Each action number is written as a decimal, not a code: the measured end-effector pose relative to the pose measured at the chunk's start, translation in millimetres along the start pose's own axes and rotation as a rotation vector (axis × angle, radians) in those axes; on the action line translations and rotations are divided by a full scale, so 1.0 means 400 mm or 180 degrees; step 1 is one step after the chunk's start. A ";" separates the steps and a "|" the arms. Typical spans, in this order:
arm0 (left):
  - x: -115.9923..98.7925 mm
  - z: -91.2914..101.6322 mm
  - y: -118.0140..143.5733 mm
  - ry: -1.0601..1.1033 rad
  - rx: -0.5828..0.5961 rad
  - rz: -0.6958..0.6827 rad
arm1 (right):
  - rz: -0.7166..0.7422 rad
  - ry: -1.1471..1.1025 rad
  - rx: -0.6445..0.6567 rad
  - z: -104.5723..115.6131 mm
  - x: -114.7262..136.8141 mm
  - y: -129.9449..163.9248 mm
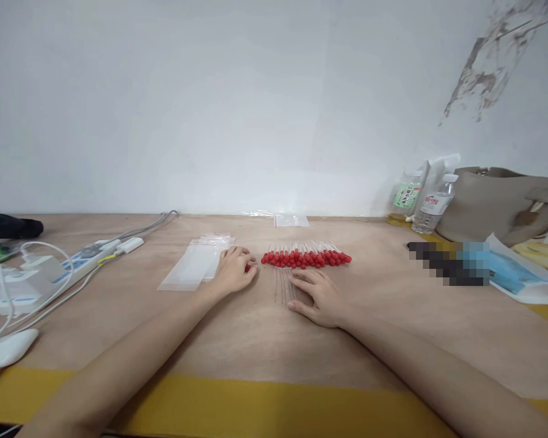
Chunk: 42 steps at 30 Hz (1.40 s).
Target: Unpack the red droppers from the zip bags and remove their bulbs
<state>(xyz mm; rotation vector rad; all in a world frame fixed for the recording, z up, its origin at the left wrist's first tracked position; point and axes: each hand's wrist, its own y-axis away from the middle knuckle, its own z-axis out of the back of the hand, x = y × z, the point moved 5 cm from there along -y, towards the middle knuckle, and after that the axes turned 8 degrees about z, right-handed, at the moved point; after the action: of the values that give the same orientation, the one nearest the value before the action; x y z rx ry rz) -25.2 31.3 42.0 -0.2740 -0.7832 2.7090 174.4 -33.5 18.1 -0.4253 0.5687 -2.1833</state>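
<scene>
- The left hand (234,267) rests knuckles-up on the table (256,328), its fingers curled together around a small red-tipped piece at the fingertips; only a speck of red shows, so how it is gripped cannot be told.
- The right hand (317,295) lies flat, palm down, fingers spread loosely, holding nothing; its fingertips rest on a few clear thin tubes (284,286) lying on the wood.
- Just beyond both hands lies a row of red-capped droppers (305,258), red bulbs toward the person, clear stems pointing to the wall, packed side by side.
- Left of the left hand, touching its wrist side, lies a stack of clear bags (194,264); another small clear bag (291,219) lies at the wall behind the row.
- The table is pale bare plywood with a yellow band (274,407) along its near edge.
- Far left: a white power strip (86,258) with plugs and white and grey cables, and a white mouse-like thing (9,350) near the edge.
- Far right: two bottles (422,204) by the wall, a beige bag (497,204), blue-and-white packets (520,277) and a blurred-out patch.
- Behind stands a plain white wall (210,103), its paint flaking at the upper right (488,67).
</scene>
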 end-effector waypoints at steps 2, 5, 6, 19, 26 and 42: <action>-0.001 -0.023 -0.028 0.0005 0.0306 0.0204 | 0.0017 -0.0089 0.0113 -0.007 -0.004 0.006; -0.007 -0.047 -0.064 -0.0041 0.0544 0.0437 | 0.0013 -0.0191 0.0238 -0.016 -0.009 0.010; -0.010 -0.052 -0.072 -0.0057 0.0561 0.0488 | 0.0015 -0.0217 0.0260 -0.018 -0.010 0.010; 0.013 0.002 -0.054 0.0128 -0.0063 0.0962 | -0.0070 -0.0285 0.0246 -0.021 -0.015 0.011; -0.047 0.046 0.075 0.0767 -0.0178 -0.0453 | -0.0226 -0.0021 -0.0673 -0.001 -0.037 0.012; -0.129 0.038 0.118 0.1098 -0.0156 -0.1296 | 0.0319 0.0259 -0.0581 -0.011 -0.008 -0.006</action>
<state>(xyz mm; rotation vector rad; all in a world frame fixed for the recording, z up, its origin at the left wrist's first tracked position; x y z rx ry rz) 7.7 -31.7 33.9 -0.5150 -0.7125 2.1866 172.7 -28.5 15.6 -0.3966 0.8212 -2.0679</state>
